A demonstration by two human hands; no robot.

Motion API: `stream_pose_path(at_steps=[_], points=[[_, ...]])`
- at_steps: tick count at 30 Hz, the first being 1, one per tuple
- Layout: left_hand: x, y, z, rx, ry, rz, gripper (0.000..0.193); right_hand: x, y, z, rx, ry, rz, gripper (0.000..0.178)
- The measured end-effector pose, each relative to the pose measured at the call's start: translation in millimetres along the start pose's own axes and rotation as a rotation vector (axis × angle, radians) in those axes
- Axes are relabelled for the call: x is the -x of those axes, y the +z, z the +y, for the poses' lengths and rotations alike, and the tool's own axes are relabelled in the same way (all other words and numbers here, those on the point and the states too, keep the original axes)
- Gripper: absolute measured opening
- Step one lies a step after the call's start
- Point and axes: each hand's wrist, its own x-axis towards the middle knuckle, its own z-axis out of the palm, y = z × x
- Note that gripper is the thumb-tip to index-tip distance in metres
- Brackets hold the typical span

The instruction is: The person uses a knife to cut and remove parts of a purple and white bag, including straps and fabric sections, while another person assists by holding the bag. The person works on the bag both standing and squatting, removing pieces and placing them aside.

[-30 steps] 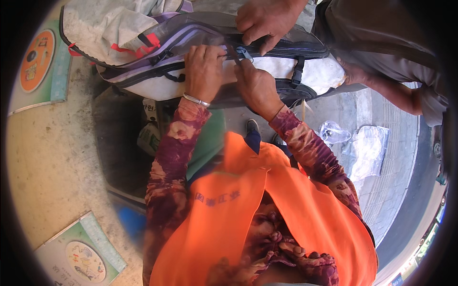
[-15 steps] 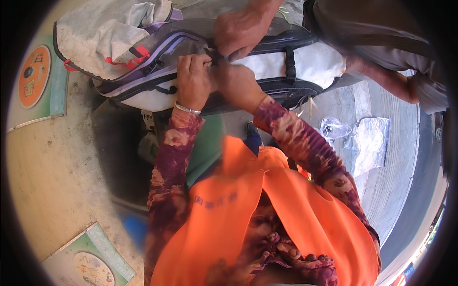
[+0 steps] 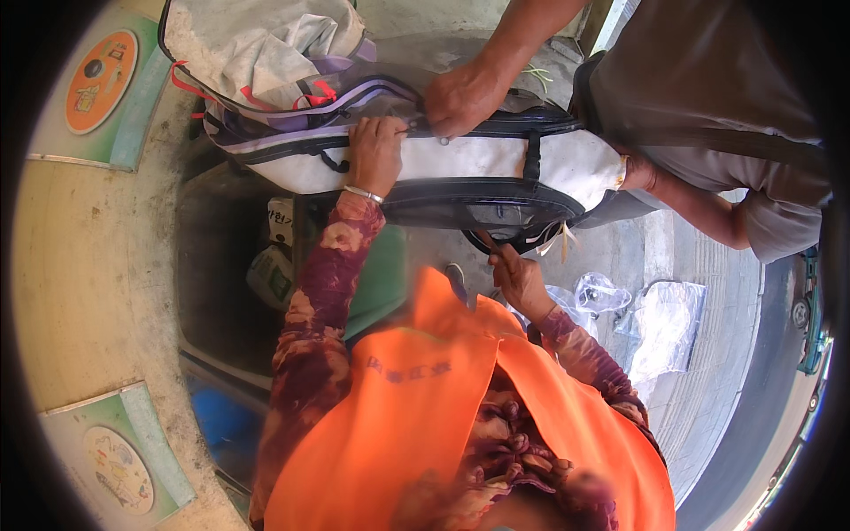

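A long white bag (image 3: 460, 161) with black trim, zips and a buckle strap lies across in front of me. My left hand (image 3: 376, 157), with a bangle at the wrist, is closed on its upper edge. A thin dark piece sticks out by those fingertips. Apart from it, below the bag's near side, my right hand (image 3: 522, 281) is closed with a slim brown thing at its fingers, too small to make out. Another person's hand (image 3: 465, 99) presses on the bag just right of my left hand. That person's other hand (image 3: 637, 173) is at the bag's right end.
The bag's pale flap (image 3: 257, 53) with red straps spreads at the upper left. On the floor at right lie clear plastic wrappings (image 3: 668, 327). A dark bin-like opening (image 3: 230, 265) is below the bag at left. The other person (image 3: 699, 88) stands at the upper right.
My right hand has left my left hand's side and moved down and right, off the bag. My left hand stays on the edge. The bag appears shifted slightly in view.
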Motion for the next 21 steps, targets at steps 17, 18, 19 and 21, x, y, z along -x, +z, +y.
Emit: stream_pose_path(at_steps=[17,18,19,21], points=[[19,-69,-49,-0.468,-0.017,-0.206,0.018,6,-33,63,-0.032,0.281,0.389,0.027],[22,-71,-50,-0.457,-0.022,-0.207,0.018,6,-36,63,-0.029,0.331,0.37,0.027],[26,-72,-52,-0.432,-0.037,-0.209,0.016,6,-38,62,-0.06,0.3,0.364,0.027],[31,-74,-53,-0.391,0.004,-0.16,0.016,6,-44,58,-0.001,0.269,0.368,0.025]])
